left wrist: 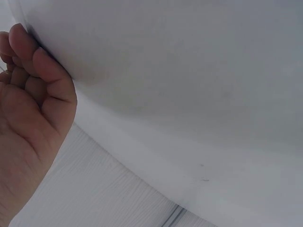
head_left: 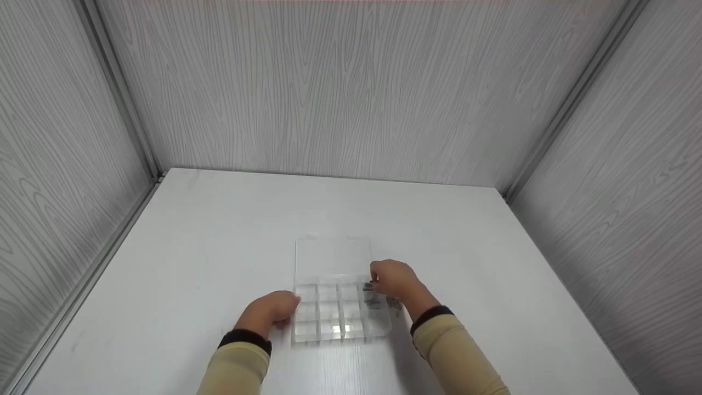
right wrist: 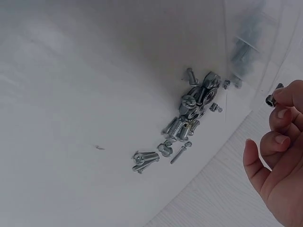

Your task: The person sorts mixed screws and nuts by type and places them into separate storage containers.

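A clear plastic compartment box (head_left: pixel 341 325) lies on the white table, its transparent lid (head_left: pixel 333 257) folded back flat behind it. My left hand (head_left: pixel 272 307) grips the box's left edge, thumb at the rim and fingers curled. In the left wrist view that hand (left wrist: pixel 40 90) shows its bent fingers from the palm side. Over the right column of compartments, my right hand (head_left: pixel 396 280) pinches a small dark metal screw (right wrist: pixel 271 100) between thumb and forefinger. Dark hardware (head_left: pixel 373 300) shows in that column. Loose screws and nuts (right wrist: pixel 182 127) lie piled on the table right beside the box.
The white table (head_left: pixel 230 219) is bounded by grey wood-grain panels at the back (head_left: pixel 312 88), left (head_left: pixel 55 137) and right (head_left: pixel 620 164). Several long screws (right wrist: pixel 145 160) lie at the near end of the pile.
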The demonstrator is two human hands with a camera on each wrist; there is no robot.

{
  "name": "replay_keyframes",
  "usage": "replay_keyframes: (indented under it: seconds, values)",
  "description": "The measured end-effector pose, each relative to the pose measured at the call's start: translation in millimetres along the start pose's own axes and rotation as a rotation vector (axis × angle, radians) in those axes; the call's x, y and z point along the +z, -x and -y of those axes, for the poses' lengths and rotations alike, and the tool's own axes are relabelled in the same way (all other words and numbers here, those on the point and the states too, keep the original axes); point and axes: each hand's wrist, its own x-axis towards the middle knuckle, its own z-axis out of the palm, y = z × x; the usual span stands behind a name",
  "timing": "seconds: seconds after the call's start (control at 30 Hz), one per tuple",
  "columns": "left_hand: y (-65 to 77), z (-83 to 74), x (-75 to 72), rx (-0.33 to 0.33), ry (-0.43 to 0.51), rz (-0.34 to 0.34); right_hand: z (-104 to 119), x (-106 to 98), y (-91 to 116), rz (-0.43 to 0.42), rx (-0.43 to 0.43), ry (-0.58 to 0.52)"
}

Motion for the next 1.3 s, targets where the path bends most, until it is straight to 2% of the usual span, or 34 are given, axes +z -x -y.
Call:
replay_keyframes:
  seconds: [0.1,0.27,0.47,0.7,1.0,1.3]
  values:
    - [0.6,-0.5,1.0,0.012,-0.024,-0.003,-1.0,1.4,0.9,-0.006,-0.010,0.000]
    - [-0.1,-1.1,1.6,0.006,-0.009,-0.002,-6.8,0.7,3.6,-0.031,-0.018,-0.020]
    - [-1.3,0.1,-0.8,0.020,-0.027,0.025,-18.8,-2.0,6.0,-0.052,0.026,-0.026]
    - [-2.6,-0.1,-0.3,0.019,-0.029,0.018,-32.9,3.5,9.4,0.013,0.157,-0.033]
    - [-3.2,3.4,0.5,0.062,-0.101,-0.018,-47.1,17.8,9.2,0.114,0.256,-0.032]
    - [-1.9,3.9,0.5,0.075,-0.067,-0.017,-51.2,22.3,12.1,0.101,0.245,-0.006]
